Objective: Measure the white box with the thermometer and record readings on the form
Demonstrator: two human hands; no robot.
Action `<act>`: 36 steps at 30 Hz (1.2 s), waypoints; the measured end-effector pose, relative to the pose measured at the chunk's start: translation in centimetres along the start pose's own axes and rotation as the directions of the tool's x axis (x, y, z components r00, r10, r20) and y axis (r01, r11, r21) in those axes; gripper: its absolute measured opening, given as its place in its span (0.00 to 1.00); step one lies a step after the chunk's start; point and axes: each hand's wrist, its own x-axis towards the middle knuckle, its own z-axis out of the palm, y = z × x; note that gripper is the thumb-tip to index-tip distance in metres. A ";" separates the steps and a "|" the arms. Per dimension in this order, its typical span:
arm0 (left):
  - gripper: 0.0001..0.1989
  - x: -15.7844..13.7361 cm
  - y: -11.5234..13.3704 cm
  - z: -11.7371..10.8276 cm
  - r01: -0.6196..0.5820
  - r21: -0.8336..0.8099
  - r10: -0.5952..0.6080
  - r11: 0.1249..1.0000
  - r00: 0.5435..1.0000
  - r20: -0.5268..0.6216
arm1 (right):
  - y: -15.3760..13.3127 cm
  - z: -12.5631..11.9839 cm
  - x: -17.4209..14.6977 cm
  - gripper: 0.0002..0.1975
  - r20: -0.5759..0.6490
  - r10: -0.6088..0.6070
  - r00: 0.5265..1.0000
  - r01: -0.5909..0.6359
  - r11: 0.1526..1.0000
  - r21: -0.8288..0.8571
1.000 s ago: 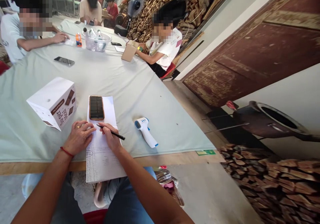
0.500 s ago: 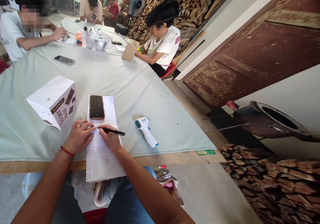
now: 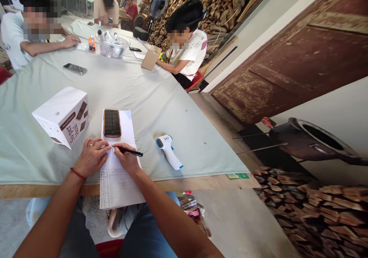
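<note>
My right hand (image 3: pixel 126 159) is closed around a black pen (image 3: pixel 132 151), its tip down at the paper. Under both hands lies a white sheet of paper (image 3: pixel 122 189) with handwriting along its left side; its lower end hangs over the table edge. My left hand (image 3: pixel 93 156) rests flat with fingers stretched out on the left part of the sheet. A phone with an orange rim and dark face (image 3: pixel 112 123) lies on the sheet's upper end. To the right is a white and blue infrared thermometer (image 3: pixel 169 152). A white printed box (image 3: pixel 61 116) stands left of the phone.
On the pale tablecloth (image 3: pixel 184 135) are another phone (image 3: pixel 75 68), a clear plastic basin of bottles (image 3: pixel 113 48), an orange item (image 3: pixel 91 43) and a cardboard piece (image 3: pixel 151 58). Several people sit around the table. Firewood (image 3: pixel 322 212) is stacked at the right.
The view has shifted very slightly. Both my hands stay in place on the paper, the pen tilting a little. The person at the far left has lowered a hand toward the table.
</note>
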 end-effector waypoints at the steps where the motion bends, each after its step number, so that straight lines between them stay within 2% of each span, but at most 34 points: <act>1: 0.15 0.0 0.0 0.0 0.000 -0.001 0.000 1.000 1.000 0.001 | 0.0 0.0 0.0 0.10 -0.002 -0.002 1.000 0.002 1.000 0.002; 15: 0.15 0.0 0.0 0.0 0.014 0.006 -0.015 1.000 1.000 0.018 | 0.2 0.0 0.1 0.10 0.000 0.035 0.999 -0.035 0.999 0.002; 25: 0.16 0.1 0.1 0.0 0.051 -0.047 -0.050 0.998 0.998 0.033 | 0.1 0.0 0.0 0.10 -0.011 0.034 0.999 -0.034 0.999 -0.001; 36: 0.15 0.2 0.2 -0.2 0.027 -0.017 -0.026 0.999 0.999 0.029 | -0.1 0.1 -0.1 0.11 -0.050 0.024 0.998 -0.023 1.000 0.020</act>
